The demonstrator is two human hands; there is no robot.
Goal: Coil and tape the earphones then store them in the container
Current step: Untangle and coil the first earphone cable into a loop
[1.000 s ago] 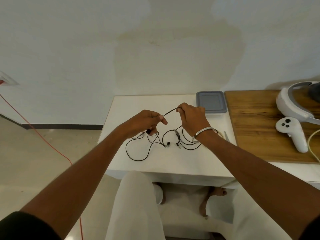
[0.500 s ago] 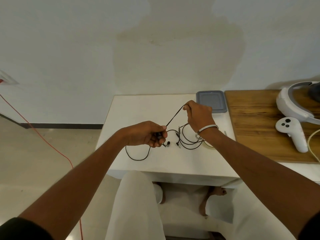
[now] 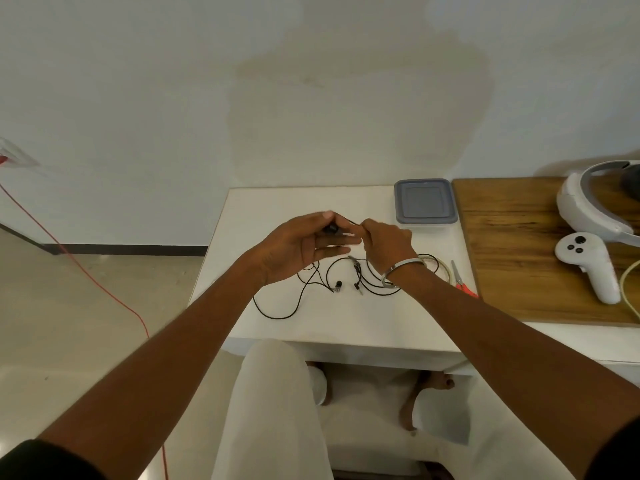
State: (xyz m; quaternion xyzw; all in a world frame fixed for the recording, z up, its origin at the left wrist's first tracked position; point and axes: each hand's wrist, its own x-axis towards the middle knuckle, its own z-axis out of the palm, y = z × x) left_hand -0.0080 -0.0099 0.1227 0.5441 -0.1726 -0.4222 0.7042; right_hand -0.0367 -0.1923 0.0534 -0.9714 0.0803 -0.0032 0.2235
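Observation:
Black wired earphones [image 3: 304,292] lie in loose loops on the white table [image 3: 346,323], with one earbud [image 3: 337,285] free in the middle. My left hand [image 3: 304,247] is raised above the table, palm towards me, fingers straight, thumb pinning a dark earbud against them. My right hand [image 3: 384,240] meets it from the right and pinches the cable at the left fingertips. A grey lidded container [image 3: 424,202] stands at the table's back right corner. A clear tape roll [image 3: 438,268] lies behind my right wrist, partly hidden.
Scissors with red handles [image 3: 460,280] lie at the table's right edge. A wooden board [image 3: 540,251] to the right carries a white headset [image 3: 588,206] and a controller [image 3: 588,265]. A red cord [image 3: 86,271] runs across the floor on the left.
My left hand rose and turned palm towards me with fingers stretched out. My right hand came in to meet it, so the taut stretch of cable between them has closed up.

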